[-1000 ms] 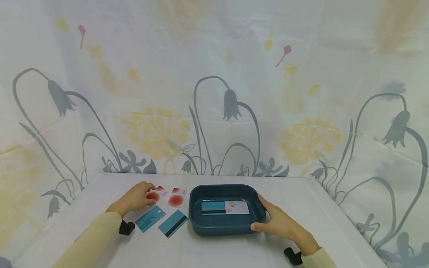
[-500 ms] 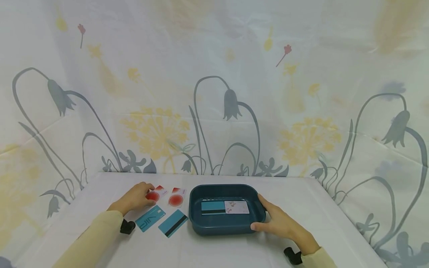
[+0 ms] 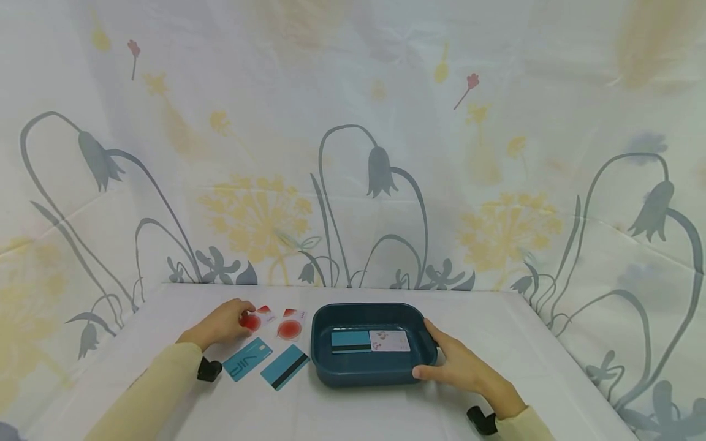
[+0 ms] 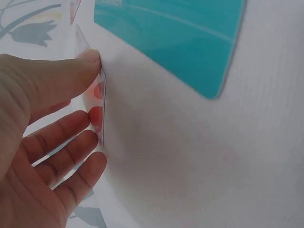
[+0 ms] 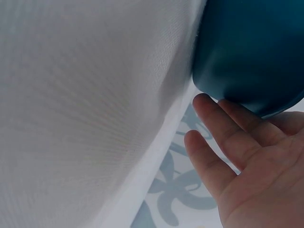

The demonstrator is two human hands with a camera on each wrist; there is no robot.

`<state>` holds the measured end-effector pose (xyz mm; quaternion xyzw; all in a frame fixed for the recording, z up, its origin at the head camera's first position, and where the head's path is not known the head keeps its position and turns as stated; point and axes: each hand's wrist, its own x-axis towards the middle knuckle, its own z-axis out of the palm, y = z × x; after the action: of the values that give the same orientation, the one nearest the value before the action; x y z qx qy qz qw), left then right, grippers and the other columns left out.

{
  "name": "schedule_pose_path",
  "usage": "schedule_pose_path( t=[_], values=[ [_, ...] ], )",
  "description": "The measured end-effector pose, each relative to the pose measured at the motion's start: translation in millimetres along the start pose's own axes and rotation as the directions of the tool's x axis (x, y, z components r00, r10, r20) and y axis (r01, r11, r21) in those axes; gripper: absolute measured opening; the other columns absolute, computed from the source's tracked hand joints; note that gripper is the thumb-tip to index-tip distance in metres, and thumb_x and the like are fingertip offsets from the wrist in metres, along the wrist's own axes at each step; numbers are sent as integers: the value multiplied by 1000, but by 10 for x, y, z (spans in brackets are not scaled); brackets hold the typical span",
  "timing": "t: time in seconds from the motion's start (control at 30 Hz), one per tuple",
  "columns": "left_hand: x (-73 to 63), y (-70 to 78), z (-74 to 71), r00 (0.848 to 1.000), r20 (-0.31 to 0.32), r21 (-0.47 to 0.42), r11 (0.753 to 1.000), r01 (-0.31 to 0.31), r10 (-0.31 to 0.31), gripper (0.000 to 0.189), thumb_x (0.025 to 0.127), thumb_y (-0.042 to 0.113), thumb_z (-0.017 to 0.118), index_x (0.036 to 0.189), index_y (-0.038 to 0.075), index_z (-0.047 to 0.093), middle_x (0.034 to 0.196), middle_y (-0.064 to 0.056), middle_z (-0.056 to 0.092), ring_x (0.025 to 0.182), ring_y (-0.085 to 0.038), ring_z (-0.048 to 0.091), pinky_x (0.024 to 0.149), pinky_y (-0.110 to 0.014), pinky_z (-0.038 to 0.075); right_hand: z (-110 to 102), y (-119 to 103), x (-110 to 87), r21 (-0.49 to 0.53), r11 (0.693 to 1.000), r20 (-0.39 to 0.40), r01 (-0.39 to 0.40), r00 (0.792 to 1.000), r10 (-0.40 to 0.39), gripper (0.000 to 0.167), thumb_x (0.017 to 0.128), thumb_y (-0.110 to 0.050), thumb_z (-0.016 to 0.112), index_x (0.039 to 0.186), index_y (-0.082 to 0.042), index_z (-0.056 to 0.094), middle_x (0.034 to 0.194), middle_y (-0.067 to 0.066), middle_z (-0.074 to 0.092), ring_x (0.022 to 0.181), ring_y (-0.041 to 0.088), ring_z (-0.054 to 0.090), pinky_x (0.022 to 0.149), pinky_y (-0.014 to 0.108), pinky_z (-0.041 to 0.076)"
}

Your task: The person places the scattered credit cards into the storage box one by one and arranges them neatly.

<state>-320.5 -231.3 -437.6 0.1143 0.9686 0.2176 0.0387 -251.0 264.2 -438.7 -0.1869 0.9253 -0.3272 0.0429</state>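
My left hand (image 3: pixel 223 324) pinches a white card with a red circle (image 3: pixel 252 321) at the table's left. In the left wrist view, thumb and fingers hold this card (image 4: pixel 97 114) by its edges, close to the tablecloth. To its right lies a matching red-and-white card (image 3: pixel 289 329). Nearer are a blue VIP card (image 3: pixel 247 359) and a blue card with a black stripe (image 3: pixel 285 367). My right hand (image 3: pixel 455 361) holds the right end of a dark teal box (image 3: pixel 369 378), thumb on its front corner. Inside lie a striped blue card (image 3: pixel 351 342) and a white patterned card (image 3: pixel 390 341).
A white cloth covers the table (image 3: pixel 353 416). Behind it hangs a pale curtain (image 3: pixel 353 92) with printed flowers. Black wrist cameras sit on the left wrist (image 3: pixel 209 370) and the right wrist (image 3: pixel 482 421).
The card in my left hand has shifted and turned very slightly, and the left fingertips have moved a touch away from me. The right hand, the box and the other cards stay put.
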Motion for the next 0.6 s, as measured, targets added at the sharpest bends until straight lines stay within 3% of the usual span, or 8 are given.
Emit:
schedule_pose_path(
  t=[0.43, 0.6],
  values=[
    [110, -24, -30, 992, 83, -42, 994, 102, -98, 49, 76, 12, 78, 120, 0, 59, 102, -12, 57, 92, -27, 51, 88, -46, 48, 8, 6, -1, -10, 1000, -5, 2, 1000, -2, 104, 77, -48, 73, 151, -1, 17, 151, 19, 31, 136, 36, 32, 105, 60, 27],
    [124, -16, -40, 990, 97, -71, 991, 114, -106, 45, 76, 8, 76, 116, -2, 58, 101, -13, 57, 91, -28, 51, 87, -47, 47, 4, 0, -6, -10, 1000, -6, -3, 1000, 3, 105, 77, -50, 73, 151, -1, 17, 150, 19, 31, 137, 36, 31, 105, 60, 26]
  ],
)
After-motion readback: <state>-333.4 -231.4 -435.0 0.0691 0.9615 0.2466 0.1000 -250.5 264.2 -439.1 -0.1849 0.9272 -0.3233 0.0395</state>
